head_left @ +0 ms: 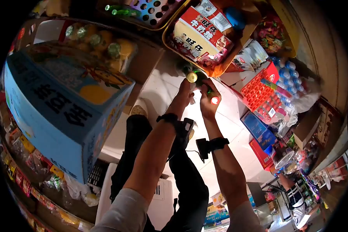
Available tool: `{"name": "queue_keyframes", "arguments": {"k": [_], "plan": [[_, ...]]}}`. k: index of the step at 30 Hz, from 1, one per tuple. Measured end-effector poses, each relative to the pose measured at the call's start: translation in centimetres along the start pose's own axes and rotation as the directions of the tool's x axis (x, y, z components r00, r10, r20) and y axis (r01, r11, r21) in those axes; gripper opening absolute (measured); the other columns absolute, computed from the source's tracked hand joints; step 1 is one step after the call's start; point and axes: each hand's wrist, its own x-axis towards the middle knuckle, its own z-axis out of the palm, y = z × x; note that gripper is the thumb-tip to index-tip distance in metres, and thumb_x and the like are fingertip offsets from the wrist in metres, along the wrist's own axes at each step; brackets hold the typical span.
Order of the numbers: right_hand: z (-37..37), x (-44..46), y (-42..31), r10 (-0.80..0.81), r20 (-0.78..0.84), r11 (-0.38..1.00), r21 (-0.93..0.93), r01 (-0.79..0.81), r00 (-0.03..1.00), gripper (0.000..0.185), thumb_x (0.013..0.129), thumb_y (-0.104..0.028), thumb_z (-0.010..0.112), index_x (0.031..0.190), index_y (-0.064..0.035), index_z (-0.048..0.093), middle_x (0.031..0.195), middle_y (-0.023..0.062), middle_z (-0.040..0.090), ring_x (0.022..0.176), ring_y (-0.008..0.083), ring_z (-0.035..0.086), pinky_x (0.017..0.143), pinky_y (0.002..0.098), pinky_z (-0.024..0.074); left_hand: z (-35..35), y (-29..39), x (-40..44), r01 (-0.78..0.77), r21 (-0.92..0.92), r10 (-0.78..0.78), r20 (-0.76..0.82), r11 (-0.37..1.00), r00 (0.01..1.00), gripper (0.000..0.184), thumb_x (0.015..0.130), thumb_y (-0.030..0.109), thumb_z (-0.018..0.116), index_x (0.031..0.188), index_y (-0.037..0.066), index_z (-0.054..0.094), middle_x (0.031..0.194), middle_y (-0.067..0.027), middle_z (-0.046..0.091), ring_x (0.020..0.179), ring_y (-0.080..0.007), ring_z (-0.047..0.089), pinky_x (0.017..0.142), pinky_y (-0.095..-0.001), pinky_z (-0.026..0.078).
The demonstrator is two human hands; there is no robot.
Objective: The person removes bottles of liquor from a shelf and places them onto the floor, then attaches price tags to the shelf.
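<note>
My left hand [185, 94] is closed around the neck of a dark green bottle [198, 73] with a gold cap [191, 77]. Close beside it, my right hand [209, 101] has its fingers curled around a slim green item with a bright red-rimmed end [214, 100]. That item looks like another bottle neck, but most of it is hidden by the fingers. Both hands are held out over the pale tiled floor, just below a yellow-edged crate [168, 40]. Shadow hides the lower part of the gold-capped bottle.
A large blue carton [46, 112] stands close on the left, with wrapped capped bottles [92, 38] behind it. Red-and-cream snack packs [201, 34] fill the crate ahead. On the right are a red bottle rack [257, 91], blue-capped bottles [288, 77] and boxes. Another person [295, 197] is at lower right.
</note>
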Motion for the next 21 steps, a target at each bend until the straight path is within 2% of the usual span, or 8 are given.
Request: {"name": "queue_keyframes", "arguments": {"k": [2,5,8,10,13,14,18,21], "plan": [[0.1,0.2,-0.1,0.049,-0.011,0.996,0.081,-0.048,0.999,0.015,0.094,0.005,0.061,0.109,0.0049,0.065,0.11,0.0106,0.068,0.1,0.0162,0.063,0.09,0.0279,0.0493,-0.1,-0.1,0.2,-0.071,-0.011,0.071,0.008,0.997,0.997,0.061,0.093,0.07,0.041,0.13,0.023,0.055,0.113,0.0087,0.063,0.085,-0.0052,0.056,0.059,-0.0276,0.032],[0.1,0.2,-0.2,0.0,-0.024,1.0,0.029,0.001,1.0,0.017,0.093,0.006,0.062,0.11,0.0034,0.065,0.11,0.0095,0.068,0.101,0.0154,0.063,0.09,0.0279,0.0492,-0.4,0.0,0.8,0.099,-0.099,-0.094,0.046,0.99,0.994,0.064,0.091,0.074,0.045,0.13,0.024,0.055,0.12,0.0075,0.063,0.091,-0.007,0.058,0.062,-0.0274,0.032],[0.0,0.6,-0.9,0.035,-0.035,0.999,-0.037,-0.036,0.999,0.016,0.096,-0.002,0.063,0.11,0.0034,0.067,0.097,0.0049,0.067,0.086,0.0126,0.06,0.079,0.0252,0.0486,-0.5,0.2,0.8,0.046,-0.104,-0.033,0.12,0.993,0.992,0.061,0.091,0.071,0.045,0.129,0.025,0.056,0.121,0.0065,0.062,0.092,-0.0094,0.059,0.064,-0.0288,0.033],[0.0,1.0,-0.6,0.091,-0.047,0.992,-0.085,-0.094,0.995,0.018,0.096,-0.004,0.064,0.112,0.0031,0.067,0.095,0.0063,0.069,0.086,0.0151,0.063,0.082,0.0269,0.0503,0.7,2.2,0.0,0.188,-0.06,-0.19,-0.044,0.98,0.981,0.058,0.091,0.067,0.047,0.128,0.024,0.055,0.123,0.0052,0.061,0.096,-0.01,0.062,0.061,-0.0259,0.031],[-0.2,1.5,-1.3,0.057,-0.001,0.974,-0.219,-0.056,0.998,0.021,0.096,-0.009,0.067,0.113,0.0025,0.068,0.1,0.0084,0.072,0.089,0.0158,0.066,0.083,0.0274,0.0509,-0.1,2.1,-0.1,0.22,-0.074,-0.222,-0.023,0.973,0.975,0.057,0.092,0.063,0.05,0.129,0.021,0.054,0.126,0.0033,0.06,0.106,-0.0121,0.065,0.056,-0.0248,0.029],[0.0,1.6,-1.8,0.082,0.022,0.994,-0.079,-0.08,0.996,0.024,0.092,-0.006,0.071,0.114,0.0023,0.067,0.104,0.0098,0.073,0.091,0.0135,0.066,0.083,0.028,0.0521,-0.6,1.9,0.1,0.243,-0.099,-0.247,-0.032,0.965,0.969,0.055,0.094,0.055,0.053,0.134,0.018,0.052,0.129,0.0009,0.058,0.112,-0.0149,0.066,0.054,-0.0254,0.031],[-1.2,1.5,-2.1,0.125,0.051,0.932,-0.348,-0.099,0.991,0.069,0.08,-0.018,0.083,0.14,-0.0022,0.052,0.122,0.0185,0.069,0.11,0.028,0.068,0.091,0.0367,0.0536,-2.0,2.9,-2.4,0.415,0.021,-0.409,-0.131,0.91,0.903,0.053,0.097,0.047,0.054,0.138,0.015,0.052,0.12,-0.0032,0.062,0.102,-0.0184,0.07,0.052,-0.0263,0.038],[-2.7,-1.0,-3.2,0.055,0.067,0.917,-0.397,-0.024,0.996,0.076,0.083,-0.018,0.081,0.148,-0.0071,0.043,0.131,0.0207,0.064,0.121,0.0293,0.063,0.093,0.04,0.0544,-4.8,0.6,-7.8,0.254,0.273,-0.249,-0.054,0.928,0.967,0.045,0.097,0.047,0.056,0.126,0.011,0.058,0.107,-0.0045,0.068,0.093,-0.0199,0.071,0.053,-0.0321,0.04]]}}
